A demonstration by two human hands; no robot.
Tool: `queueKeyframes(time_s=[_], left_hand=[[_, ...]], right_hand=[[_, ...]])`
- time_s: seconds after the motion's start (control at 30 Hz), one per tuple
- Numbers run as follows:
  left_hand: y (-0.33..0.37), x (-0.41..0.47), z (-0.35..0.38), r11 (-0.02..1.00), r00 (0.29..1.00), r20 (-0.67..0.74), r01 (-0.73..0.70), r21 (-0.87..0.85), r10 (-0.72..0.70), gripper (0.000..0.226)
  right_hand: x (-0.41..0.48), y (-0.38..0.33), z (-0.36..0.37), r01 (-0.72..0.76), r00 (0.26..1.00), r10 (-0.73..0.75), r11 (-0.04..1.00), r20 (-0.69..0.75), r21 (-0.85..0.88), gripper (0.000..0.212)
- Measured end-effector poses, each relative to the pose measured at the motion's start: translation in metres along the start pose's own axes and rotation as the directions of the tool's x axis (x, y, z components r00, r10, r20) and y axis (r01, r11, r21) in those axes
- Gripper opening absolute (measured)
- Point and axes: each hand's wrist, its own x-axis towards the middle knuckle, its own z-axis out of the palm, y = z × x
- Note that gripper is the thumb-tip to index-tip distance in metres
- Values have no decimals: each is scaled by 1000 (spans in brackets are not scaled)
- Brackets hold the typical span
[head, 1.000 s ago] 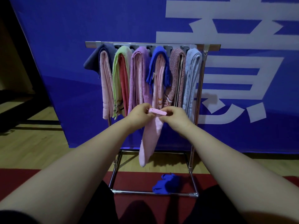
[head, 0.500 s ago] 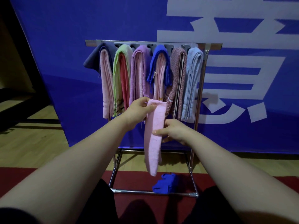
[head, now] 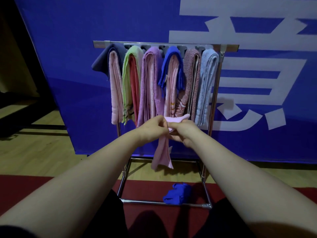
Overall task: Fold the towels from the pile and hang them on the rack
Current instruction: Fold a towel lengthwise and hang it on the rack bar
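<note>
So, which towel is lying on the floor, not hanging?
The crumpled blue towel on the red mat at the rack base; the pink towel is held, the others hang above.

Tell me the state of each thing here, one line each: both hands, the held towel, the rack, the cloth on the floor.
left grip, pinches the pink towel at its top.
right grip, holds the pink towel too.
pink towel, folded narrow, hanging from both, not yet hung.
rack, upright, hung with folded towels.
blue cloth, crumpled on the red mat.
</note>
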Motion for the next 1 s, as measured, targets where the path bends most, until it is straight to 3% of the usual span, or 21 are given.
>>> queueKeyframes(time_s=[0.13,0.23,0.47,0.7,0.8,0.9,1.0], left_hand=[[-3,5,4,979,996,36,-81,186,76,32],[-11,9,11,930,996,-50,-57,362,80,46],[-18,9,27,916,913,-389,46,398,123,28],[-29,8,25,897,872,-473,106,429,123,17],[-29,10,19,905,868,-478,94,415,130,22],[-25,13,14,909,850,-501,70,411,161,21],[-21,19,11,911,849,-493,32,410,192,18]], right_hand=[[-3,-8,4,-37,999,39,995,-21,94,11],[-5,-11,5,-61,998,61,974,4,218,11],[-11,-12,17,-97,995,99,910,15,404,11],[-8,-13,10,-95,994,107,878,1,469,24],[-8,-10,2,-127,991,135,927,3,353,21],[-9,-4,0,-106,994,107,993,-20,42,31],[-10,2,1,33,997,-51,950,-50,-310,21]])
